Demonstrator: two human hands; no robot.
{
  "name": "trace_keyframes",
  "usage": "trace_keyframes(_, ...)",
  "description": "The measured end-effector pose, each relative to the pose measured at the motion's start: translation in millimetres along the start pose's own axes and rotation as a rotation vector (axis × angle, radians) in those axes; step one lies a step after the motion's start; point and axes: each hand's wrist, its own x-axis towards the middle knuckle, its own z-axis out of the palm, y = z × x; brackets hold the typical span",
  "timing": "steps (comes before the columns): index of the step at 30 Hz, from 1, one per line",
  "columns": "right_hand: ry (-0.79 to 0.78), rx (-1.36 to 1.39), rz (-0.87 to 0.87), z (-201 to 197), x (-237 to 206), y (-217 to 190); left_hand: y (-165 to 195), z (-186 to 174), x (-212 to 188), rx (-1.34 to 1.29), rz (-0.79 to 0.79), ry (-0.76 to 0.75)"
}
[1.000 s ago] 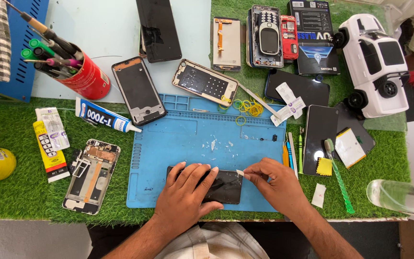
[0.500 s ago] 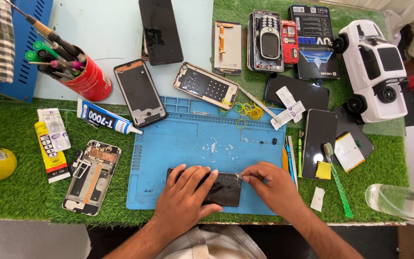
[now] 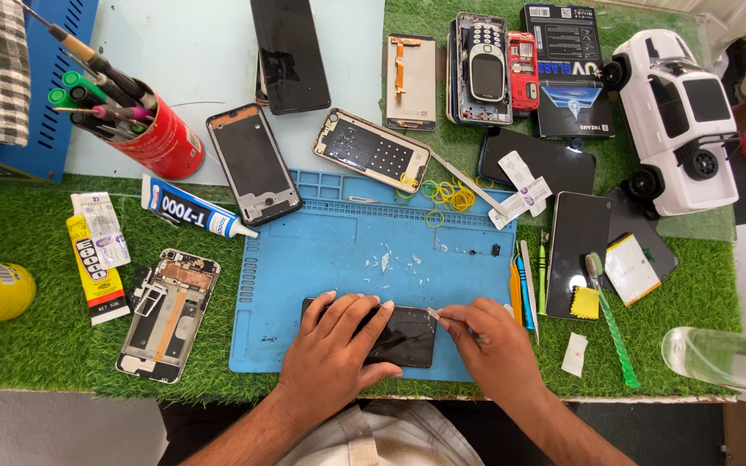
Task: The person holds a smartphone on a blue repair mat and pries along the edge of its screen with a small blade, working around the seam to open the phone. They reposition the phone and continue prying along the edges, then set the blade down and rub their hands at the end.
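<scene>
Left hand [image 3: 331, 358] pressed flat, fingers spread, on black phone [image 3: 403, 336] lying on blue mat [image 3: 321, 259]. Right hand [image 3: 494, 345] grip closed on thin pry tool [image 3: 434, 315] at phone's right edge.

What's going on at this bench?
A person is working on a dark phone lying on a blue mat. The left hand presses flat on the phone, while the right hand holds a thin tool against its upper right corner. Other phones, glue tubes and a cup of tools lie around the mat.
</scene>
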Motion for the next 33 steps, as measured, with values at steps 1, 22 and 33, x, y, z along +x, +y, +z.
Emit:
trace_keyframes(1,-0.031,0.007,0.038,-1,1,1,0,0,0,-0.001,0.003,0.002)
trace_keyframes(22,-0.052,0.839,0.698,21,-2,2,0,2,0,-0.019,-0.015,-0.023)
trace_keyframes(33,-0.042,0.397,0.536,-4,0,16,0,-1,1,-0.040,-0.019,-0.016)
